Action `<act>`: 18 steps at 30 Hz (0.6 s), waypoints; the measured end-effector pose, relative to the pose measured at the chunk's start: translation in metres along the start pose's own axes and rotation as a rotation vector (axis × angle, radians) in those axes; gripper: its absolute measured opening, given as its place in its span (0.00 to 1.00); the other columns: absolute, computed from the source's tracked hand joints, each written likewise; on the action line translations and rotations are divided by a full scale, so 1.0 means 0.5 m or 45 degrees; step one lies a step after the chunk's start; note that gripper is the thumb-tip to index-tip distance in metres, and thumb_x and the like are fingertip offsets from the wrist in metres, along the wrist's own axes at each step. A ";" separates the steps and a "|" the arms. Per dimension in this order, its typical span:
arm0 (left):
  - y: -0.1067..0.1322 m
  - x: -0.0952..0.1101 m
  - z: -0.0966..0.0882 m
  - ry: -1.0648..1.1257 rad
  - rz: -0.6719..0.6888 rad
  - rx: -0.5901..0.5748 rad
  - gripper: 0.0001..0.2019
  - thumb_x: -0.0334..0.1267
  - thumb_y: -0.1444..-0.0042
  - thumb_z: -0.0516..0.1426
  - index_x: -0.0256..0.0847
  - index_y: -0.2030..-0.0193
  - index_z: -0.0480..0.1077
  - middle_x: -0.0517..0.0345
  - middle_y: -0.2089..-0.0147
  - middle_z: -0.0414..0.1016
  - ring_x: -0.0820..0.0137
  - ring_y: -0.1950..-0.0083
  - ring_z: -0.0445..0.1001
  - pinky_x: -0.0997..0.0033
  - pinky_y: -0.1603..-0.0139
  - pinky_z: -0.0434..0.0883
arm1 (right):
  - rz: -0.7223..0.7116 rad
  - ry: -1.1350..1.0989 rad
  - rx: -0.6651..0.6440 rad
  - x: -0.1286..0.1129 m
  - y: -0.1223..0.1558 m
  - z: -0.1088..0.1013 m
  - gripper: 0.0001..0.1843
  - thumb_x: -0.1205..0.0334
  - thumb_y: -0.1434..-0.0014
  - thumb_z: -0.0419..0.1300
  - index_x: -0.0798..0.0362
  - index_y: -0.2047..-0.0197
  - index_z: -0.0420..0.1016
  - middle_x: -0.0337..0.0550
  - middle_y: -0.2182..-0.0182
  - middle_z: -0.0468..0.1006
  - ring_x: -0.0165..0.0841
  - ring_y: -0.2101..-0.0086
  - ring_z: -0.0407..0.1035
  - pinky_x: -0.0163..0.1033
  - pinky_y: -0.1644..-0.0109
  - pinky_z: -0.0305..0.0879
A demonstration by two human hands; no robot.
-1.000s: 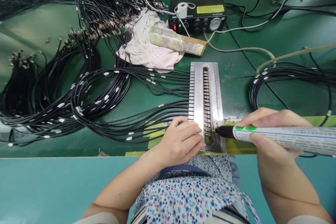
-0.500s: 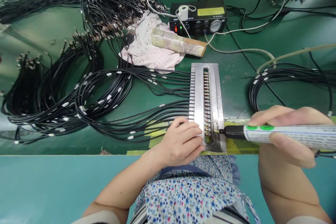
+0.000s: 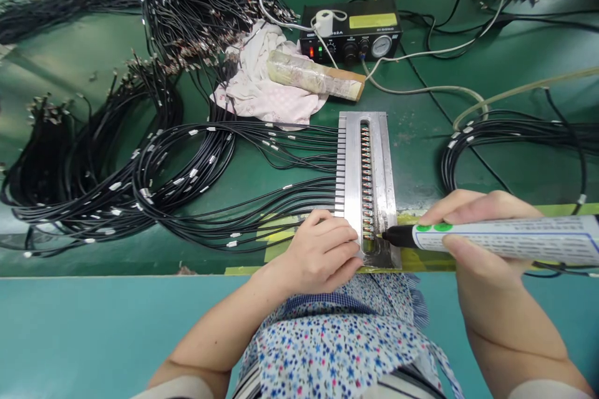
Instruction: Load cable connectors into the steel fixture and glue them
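Note:
A metal comb-like fixture (image 3: pixel 388 162) lies on the green bench, with a row of small connector ends in its middle slot (image 3: pixel 366 181). Several thin black cables (image 3: pixel 262 199) run into its left teeth. My left hand (image 3: pixel 322 252) rests with curled fingers on the fixture's near left corner, pressing the cable ends down. My right hand (image 3: pixel 472 230) grips a white dispensing syringe (image 3: pixel 496 238) lying level; its black tip (image 3: pixel 390 235) touches the lowest connectors in the slot.
A black dispenser control box (image 3: pixel 350 28) with lit lamps stands at the back, beside a pink cloth (image 3: pixel 262 87) and a wrapped block (image 3: pixel 313 75). Cable bundles (image 3: pixel 93 162) lie coiled at left, another coil (image 3: pixel 510 137) at right. A teal ledge (image 3: pixel 93 324) fronts the bench.
The syringe tip drew back a little to the right, then came back left onto the lowest connectors. My left hand has stayed in place.

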State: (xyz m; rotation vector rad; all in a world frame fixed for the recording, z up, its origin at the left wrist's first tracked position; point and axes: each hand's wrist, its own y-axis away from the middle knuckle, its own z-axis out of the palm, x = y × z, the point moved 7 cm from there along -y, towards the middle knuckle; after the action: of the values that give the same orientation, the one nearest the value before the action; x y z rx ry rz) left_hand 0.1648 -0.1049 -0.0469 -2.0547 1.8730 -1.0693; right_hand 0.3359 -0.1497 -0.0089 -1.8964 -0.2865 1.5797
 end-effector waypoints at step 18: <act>0.000 -0.004 0.003 0.026 -0.007 -0.005 0.03 0.32 0.46 0.56 0.37 0.64 0.67 0.55 0.62 0.76 0.68 0.59 0.72 0.63 0.59 0.63 | 0.041 0.005 -0.043 0.006 0.005 0.004 0.17 0.74 0.59 0.60 0.51 0.63 0.74 0.41 0.73 0.78 0.35 0.78 0.70 0.39 0.84 0.67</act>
State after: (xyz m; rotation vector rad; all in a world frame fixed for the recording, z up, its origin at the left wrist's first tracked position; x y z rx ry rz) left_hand 0.1656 -0.1037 -0.0489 -2.0601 1.8812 -1.0927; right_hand 0.3340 -0.1495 -0.0129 -1.9389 -0.2841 1.6013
